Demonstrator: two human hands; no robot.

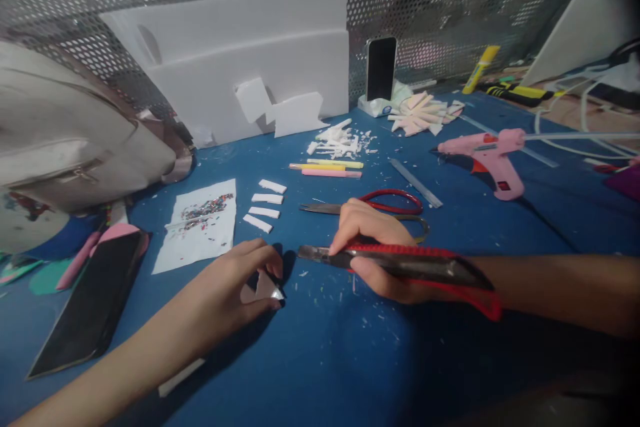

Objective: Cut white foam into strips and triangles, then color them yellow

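My right hand [375, 240] is wrapped round a red and black utility knife [420, 265], its blade end pointing left. In my left hand [250, 280] a small white triangular piece [265, 285] is pinched between thumb and fingers; part of it is hidden. A short gap separates the knife tip from the left hand. Behind the right hand lie scissors [393, 200] with red and dark handle loops. Several white strips [267, 198] lie in a column beyond my left hand. Beside them is a white sheet [225, 240] bearing small dark and coloured bits.
A pink glue gun [503, 163] rests at the right, with a clear glue stick [415, 182] nearby. Coloured pens [330, 172] and white scraps [343, 140] lie at the back. One phone [381, 69] stands upright; another phone [90, 303] lies left, near a pale bag [75, 113].
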